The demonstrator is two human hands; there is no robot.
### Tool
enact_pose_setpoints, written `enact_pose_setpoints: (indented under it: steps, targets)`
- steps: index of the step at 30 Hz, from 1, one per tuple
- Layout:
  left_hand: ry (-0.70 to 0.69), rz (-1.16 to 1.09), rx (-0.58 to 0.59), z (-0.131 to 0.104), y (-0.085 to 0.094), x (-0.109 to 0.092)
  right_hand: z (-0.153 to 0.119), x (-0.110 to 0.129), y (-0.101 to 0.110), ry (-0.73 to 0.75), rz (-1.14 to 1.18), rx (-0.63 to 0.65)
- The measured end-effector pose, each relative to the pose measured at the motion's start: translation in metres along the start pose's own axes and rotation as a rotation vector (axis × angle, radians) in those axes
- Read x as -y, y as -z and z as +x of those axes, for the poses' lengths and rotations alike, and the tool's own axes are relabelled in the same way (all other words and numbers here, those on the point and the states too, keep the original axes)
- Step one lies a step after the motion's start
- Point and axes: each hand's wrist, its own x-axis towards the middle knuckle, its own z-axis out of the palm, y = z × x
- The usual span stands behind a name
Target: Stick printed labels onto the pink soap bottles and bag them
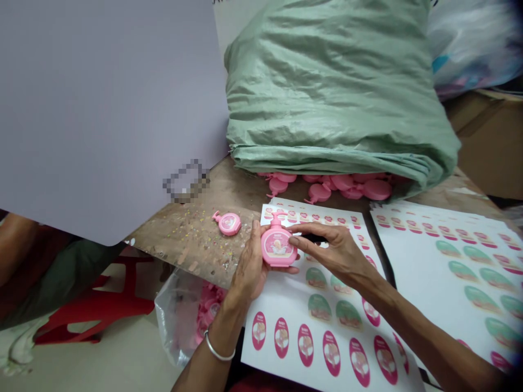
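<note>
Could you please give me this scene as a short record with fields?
Left hand: supports a pink bottle, its pump upward in the view
Right hand: fingertips at the same bottle's right edge
On the table: smaller pink bottle, lying apart
Sheets: sticker sheets by the hands, more sheets to the right
Behind: green sack, pink pieces at its lower edge
Below, left: clear bag with pink pieces

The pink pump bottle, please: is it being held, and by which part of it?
Yes, the left hand cradles the pump bottle by its body, from the left and behind; the right hand's fingertips touch its right edge.
</note>
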Motion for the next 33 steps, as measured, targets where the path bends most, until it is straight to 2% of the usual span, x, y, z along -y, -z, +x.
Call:
enact_pose_setpoints:
  steps: [6,9,11,13,15,17,19,21,23,24,26,28,30,31,33]
  targets:
    - [-0.010,0.009,-0.003,-0.001,-0.001,-0.001,0.001,0.000,-0.002,0.017,-0.012,-0.008]
    - [-0.067,0.080,0.043,-0.001,0.002,0.001,0.001,-0.001,0.001,0.059,-0.083,0.000]
    - [-0.121,0.141,0.076,-0.002,0.005,0.003,0.001,-0.001,0.002,0.111,-0.256,-0.067]
    - [-0.138,0.168,0.073,-0.003,0.006,0.005,-0.001,0.000,-0.001,0.164,-0.461,-0.202]
    - [-0.109,0.185,0.060,-0.005,0.002,0.007,-0.001,0.000,-0.009,0.188,-0.508,-0.288]
    - [-0.073,0.224,0.043,-0.011,-0.002,0.008,0.001,-0.005,-0.017,0.172,-0.394,-0.238]
    - [-0.048,0.252,-0.009,-0.016,0.001,0.007,0.006,-0.018,-0.016,0.130,-0.340,-0.182]
    - [-0.042,0.306,-0.105,-0.018,0.016,0.005,0.016,-0.036,0.000,0.089,-0.466,-0.206]
    - [-0.083,0.468,-0.248,-0.015,0.043,0.002,0.031,-0.054,0.029,0.049,-0.709,-0.212]
    - [-0.129,0.604,-0.339,-0.010,0.059,0.000,0.042,-0.062,0.044,0.044,-0.857,-0.145]
    - [-0.208,0.929,-0.468,0.000,0.088,-0.003,0.066,-0.074,0.070,0.077,-0.914,-0.042]
    - [-0.214,1.170,-0.489,0.011,0.109,-0.006,0.092,-0.082,0.084,0.126,-0.905,0.091]
    - [-0.212,1.329,-0.485,0.019,0.118,-0.008,0.115,-0.087,0.085,0.157,-0.878,0.187]
    - [-0.253,1.390,-0.499,0.021,0.118,-0.009,0.123,-0.088,0.083,0.164,-0.859,0.211]
    - [-0.449,1.489,-0.559,0.021,0.114,-0.012,0.133,-0.090,0.079,0.180,-0.807,0.223]
